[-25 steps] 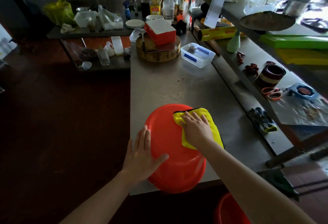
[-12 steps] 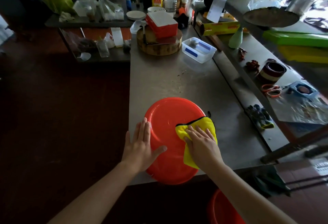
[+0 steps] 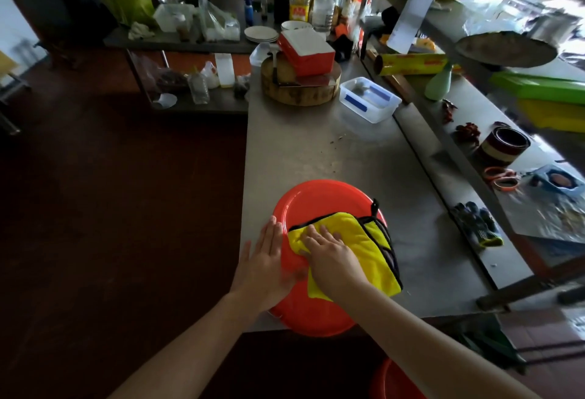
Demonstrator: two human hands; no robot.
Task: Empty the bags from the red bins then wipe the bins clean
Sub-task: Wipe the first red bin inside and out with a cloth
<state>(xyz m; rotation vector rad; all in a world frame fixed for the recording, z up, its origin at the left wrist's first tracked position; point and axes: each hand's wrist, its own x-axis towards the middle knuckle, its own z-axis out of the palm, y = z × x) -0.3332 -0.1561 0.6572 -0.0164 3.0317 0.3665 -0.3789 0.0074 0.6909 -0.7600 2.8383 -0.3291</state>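
A round red bin (image 3: 319, 202) lies upside down at the near edge of the steel counter (image 3: 316, 145), part of it overhanging. My left hand (image 3: 264, 264) rests flat on its left rim, fingers together. My right hand (image 3: 332, 256) presses a yellow cloth (image 3: 364, 240) with black trim flat onto the bin's upturned bottom. The cloth covers the bin's right half. Part of a second red bin (image 3: 392, 379) shows on the floor below the counter.
At the far end of the counter stand a round wooden chopping block (image 3: 300, 88) with a red box (image 3: 305, 50) on it and a clear plastic tub (image 3: 368, 99). Dark gloves (image 3: 478, 224), tape rolls and clutter fill the right shelf. Dark floor lies left.
My right hand has slid the yellow cloth leftward and nearer across the bin's bottom, close to my left hand. The left hand has stayed on the rim.
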